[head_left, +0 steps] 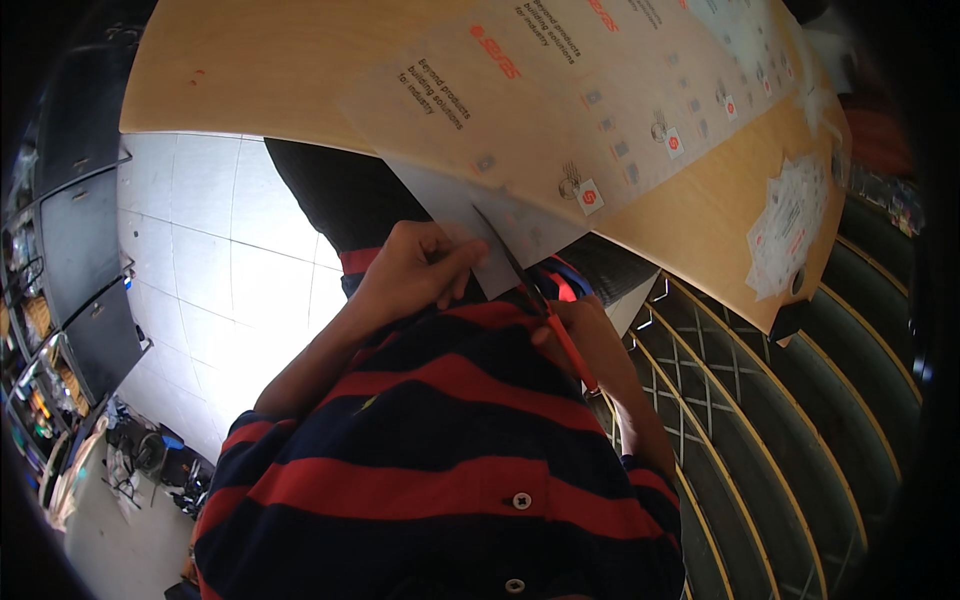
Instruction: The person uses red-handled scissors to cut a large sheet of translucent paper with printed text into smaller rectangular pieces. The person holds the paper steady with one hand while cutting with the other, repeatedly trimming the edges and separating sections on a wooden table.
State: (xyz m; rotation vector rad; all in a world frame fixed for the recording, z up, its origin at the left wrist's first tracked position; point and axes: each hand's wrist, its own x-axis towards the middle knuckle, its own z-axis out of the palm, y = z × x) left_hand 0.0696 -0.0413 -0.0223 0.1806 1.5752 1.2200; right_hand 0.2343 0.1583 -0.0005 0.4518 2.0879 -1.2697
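Observation:
A large, thin translucent sheet [540, 120] with red and dark printing lies on the wooden table, its near end hanging over the front edge toward my lap. My left hand [425, 262] pinches the lower edge of that overhang between thumb and fingers. Beside it, my right hand [585, 330] is closed around a pair of scissors [570, 350] with red-orange handles. Their dark blades point up and to the left and lie against the hanging part of the sheet. Whether the blades are parted is hard to make out.
Several loose printed pieces [790, 225] lie in a pile on the right side of the wooden table [240, 70]. Dark shelves with yellow edges [760, 440] stand at the right. Dark cabinets [80, 240] line the left, beyond a pale tiled floor [200, 250].

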